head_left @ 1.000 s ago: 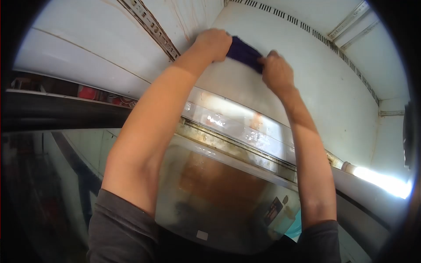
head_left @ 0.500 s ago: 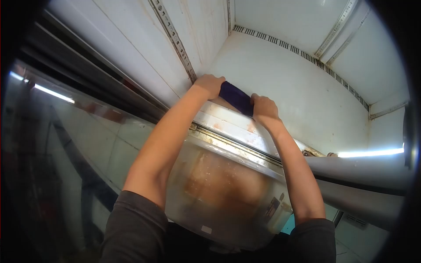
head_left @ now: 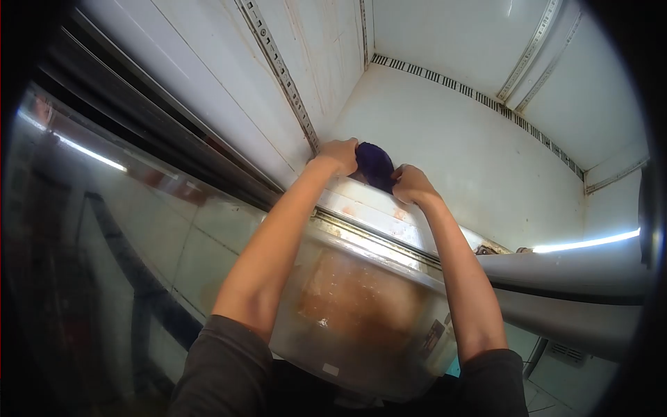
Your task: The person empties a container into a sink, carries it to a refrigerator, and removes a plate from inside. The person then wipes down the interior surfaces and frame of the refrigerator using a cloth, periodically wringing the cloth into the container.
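A dark purple cloth [head_left: 375, 165] is bunched between my two hands, just above the white ledge along the front of a white cabinet interior. At its left end, my left hand [head_left: 338, 156] is closed on the cloth, close to the slotted metal strip. My right hand [head_left: 413, 185] grips the other end, with its fingers curled in. Below my hands runs the stained white ledge [head_left: 361, 201]. The cloth's underside and some of my fingertips are hidden.
A sliding-door track [head_left: 375, 236] crosses below the ledge, above a curved clear panel [head_left: 326, 347]. Slotted metal strips [head_left: 285, 76] line the white walls. A slotted vent band [head_left: 472, 90] runs along the back. On the right, a bright light strip [head_left: 590, 242] meets a grey rounded edge.
My hands have come closer together and moved slightly lower in view. The cloth, stretched fairly flat between them before, is now bunched and arched.
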Available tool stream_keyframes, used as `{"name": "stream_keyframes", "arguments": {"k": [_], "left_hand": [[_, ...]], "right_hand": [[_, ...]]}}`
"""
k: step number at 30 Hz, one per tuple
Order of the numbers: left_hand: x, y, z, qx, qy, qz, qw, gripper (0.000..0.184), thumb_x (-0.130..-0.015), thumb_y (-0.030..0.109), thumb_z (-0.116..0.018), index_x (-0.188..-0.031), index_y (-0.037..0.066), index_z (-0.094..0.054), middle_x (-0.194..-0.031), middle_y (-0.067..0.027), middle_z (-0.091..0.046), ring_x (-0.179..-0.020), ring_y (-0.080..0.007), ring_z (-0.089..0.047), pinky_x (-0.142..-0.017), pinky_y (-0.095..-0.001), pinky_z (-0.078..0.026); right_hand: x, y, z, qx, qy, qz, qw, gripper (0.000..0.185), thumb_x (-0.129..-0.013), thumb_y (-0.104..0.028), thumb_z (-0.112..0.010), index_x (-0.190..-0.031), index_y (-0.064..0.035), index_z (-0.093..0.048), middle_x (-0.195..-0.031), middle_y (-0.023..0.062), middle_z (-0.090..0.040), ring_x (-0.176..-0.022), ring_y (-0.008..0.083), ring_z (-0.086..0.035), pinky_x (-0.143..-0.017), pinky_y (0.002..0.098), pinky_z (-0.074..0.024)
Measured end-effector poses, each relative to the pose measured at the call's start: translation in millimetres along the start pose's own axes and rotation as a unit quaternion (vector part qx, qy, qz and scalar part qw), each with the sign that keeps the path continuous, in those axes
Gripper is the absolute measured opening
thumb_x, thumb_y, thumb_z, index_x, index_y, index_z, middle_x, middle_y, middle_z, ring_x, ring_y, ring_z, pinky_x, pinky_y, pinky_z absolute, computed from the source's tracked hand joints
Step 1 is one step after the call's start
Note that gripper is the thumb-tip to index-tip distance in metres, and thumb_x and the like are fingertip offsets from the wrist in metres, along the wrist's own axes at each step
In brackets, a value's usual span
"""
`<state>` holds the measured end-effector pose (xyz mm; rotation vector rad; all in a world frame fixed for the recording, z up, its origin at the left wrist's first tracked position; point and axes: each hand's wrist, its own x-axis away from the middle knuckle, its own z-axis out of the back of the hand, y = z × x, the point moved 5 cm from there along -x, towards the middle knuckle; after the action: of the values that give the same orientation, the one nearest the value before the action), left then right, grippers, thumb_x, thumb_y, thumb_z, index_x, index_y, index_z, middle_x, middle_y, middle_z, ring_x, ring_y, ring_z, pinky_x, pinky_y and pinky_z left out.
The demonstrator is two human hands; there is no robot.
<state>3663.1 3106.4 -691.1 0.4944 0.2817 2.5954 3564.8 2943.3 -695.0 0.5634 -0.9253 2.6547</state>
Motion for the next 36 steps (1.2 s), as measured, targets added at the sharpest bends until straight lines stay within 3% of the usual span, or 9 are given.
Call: {"name": "stream_keyframes", "arguments": {"k": [10,16,18,24,26,28,31,33,36], "left_hand": [[-14,14,-31,0.187,0.011,0.064,0.98,0.04,-0.097,0.025,-0.051,-0.127,0.0,-0.057,-0.122,-0.0233,-0.064,-0.117,-0.038,-0.059,-0.1,-0.0424,-0.045],[4,28,-19,0.332,0.041,0.026,0.942,0.037,-0.1,0.029,-0.051,-0.118,-0.002,-0.059,-0.104,-0.0148,-0.067,-0.094,-0.0266,-0.065,-0.082,-0.0369,-0.051],[32,45,4,0.576,-0.028,-0.033,0.816,0.033,-0.1,0.029,-0.052,-0.112,0.0,-0.061,-0.096,-0.0097,-0.066,-0.081,-0.0196,-0.063,-0.072,-0.0305,-0.05],[97,37,58,0.573,0.047,-0.05,0.817,0.041,-0.096,0.042,-0.057,-0.112,0.004,-0.061,-0.099,-0.009,-0.066,-0.081,-0.0189,-0.063,-0.067,-0.0289,-0.049],[139,61,43,0.763,-0.164,-0.071,0.622,0.057,-0.094,0.049,-0.063,-0.128,0.004,-0.053,-0.107,-0.0094,-0.063,-0.095,-0.0203,-0.067,-0.074,-0.0335,-0.057],[171,66,17,0.807,-0.239,-0.042,0.539,0.064,-0.092,0.039,-0.07,-0.14,0.004,-0.044,-0.123,-0.0201,-0.062,-0.117,-0.0334,-0.062,-0.095,-0.0534,-0.056],[201,74,0,0.735,-0.392,-0.04,0.551,0.058,-0.089,0.027,-0.075,-0.134,0.004,-0.047,-0.114,-0.0212,-0.067,-0.096,-0.0328,-0.07,-0.082,-0.0448,-0.06],[210,73,-8,0.688,-0.395,-0.017,0.609,0.047,-0.087,0.023,-0.076,-0.124,0.002,-0.055,-0.102,-0.0176,-0.071,-0.083,-0.0231,-0.071,-0.062,-0.0326,-0.057],[220,78,-32,0.603,-0.434,0.077,0.665,0.032,-0.085,0.016,-0.077,-0.111,0.005,-0.064,-0.089,-0.0074,-0.07,-0.058,-0.0067,-0.058,-0.038,-0.0164,-0.035]], "right_hand": [[-36,18,-30,-0.291,-0.02,-0.037,0.956,0.032,-0.092,-0.02,-0.056,-0.11,0.0034,-0.07,-0.094,0.013,-0.068,-0.078,0.0181,-0.064,-0.068,0.0345,-0.0511],[-42,11,-33,-0.532,-0.016,-0.054,0.845,0.064,-0.094,-0.053,-0.061,-0.121,0.0048,-0.056,-0.103,0.0126,-0.066,-0.083,0.0193,-0.068,-0.077,0.0319,-0.0594],[-29,9,-17,-0.542,0.059,-0.054,0.837,0.061,-0.093,-0.052,-0.061,-0.118,0.0038,-0.058,-0.099,0.0109,-0.066,-0.083,0.0181,-0.067,-0.074,0.0338,-0.0597],[94,-58,34,-0.584,0.048,0.078,0.807,0.044,-0.091,-0.03,-0.063,-0.112,0.0092,-0.06,-0.097,0.0125,-0.068,-0.084,0.0184,-0.066,-0.076,0.0313,-0.0539],[115,-67,28,-0.555,0.045,0.141,0.819,0.038,-0.092,-0.025,-0.063,-0.113,0.0066,-0.062,-0.097,0.0095,-0.068,-0.084,0.0158,-0.065,-0.076,0.0296,-0.0528],[132,-72,11,-0.536,0.061,0.219,0.813,0.033,-0.094,-0.024,-0.062,-0.113,0.0035,-0.064,-0.097,0.0067,-0.069,-0.085,0.0134,-0.062,-0.077,0.0279,-0.0511],[150,-66,-7,-0.493,0.008,0.247,0.834,0.032,-0.093,-0.023,-0.063,-0.112,0.0029,-0.065,-0.1,0.0073,-0.068,-0.089,0.0144,-0.062,-0.08,0.0295,-0.0503],[161,-60,2,-0.187,0.134,0.396,0.889,0.03,-0.09,-0.022,-0.065,-0.107,0.0032,-0.066,-0.101,0.0079,-0.066,-0.095,0.0148,-0.059,-0.086,0.0326,-0.0487],[173,-51,-19,-0.401,-0.013,0.346,0.848,0.035,-0.086,-0.014,-0.065,-0.116,-0.0021,-0.053,-0.105,0.0117,-0.059,-0.103,0.019,-0.055,-0.095,0.0346,-0.0443]]}}
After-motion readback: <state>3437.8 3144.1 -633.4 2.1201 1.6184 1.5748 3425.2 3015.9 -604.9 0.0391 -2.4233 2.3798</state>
